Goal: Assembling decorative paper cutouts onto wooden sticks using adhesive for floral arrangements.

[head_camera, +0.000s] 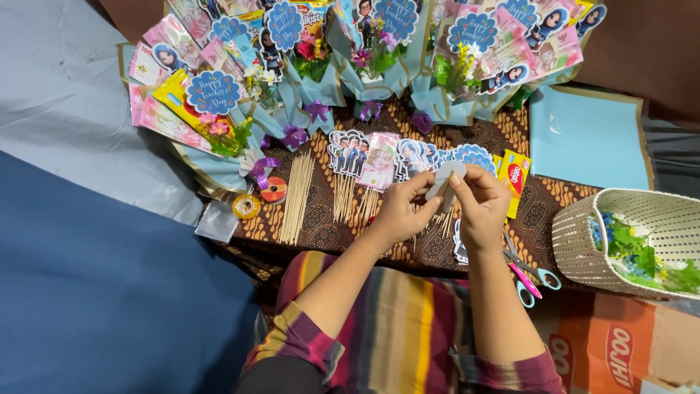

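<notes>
My left hand (399,211) and my right hand (479,206) meet over a brown batik cloth (321,219), both pinching a small pale paper cutout (445,179), seen from its blank back. A thin wooden stick seems to lie against it, partly hidden by my fingers. Just beyond my hands lies a row of printed cartoon-figure and blue scalloped cutouts on sticks (364,157), beside a yellow snack packet (515,177).
A loose bundle of wooden skewers (297,198) and two tape rolls (260,198) lie to the left. Several blue-wrapped bouquets (306,66) line the far edge. Scissors (529,276) lie by my right forearm, next to a white basket (576,241) of artificial flowers. Blue paper sheets (587,138) sit far right.
</notes>
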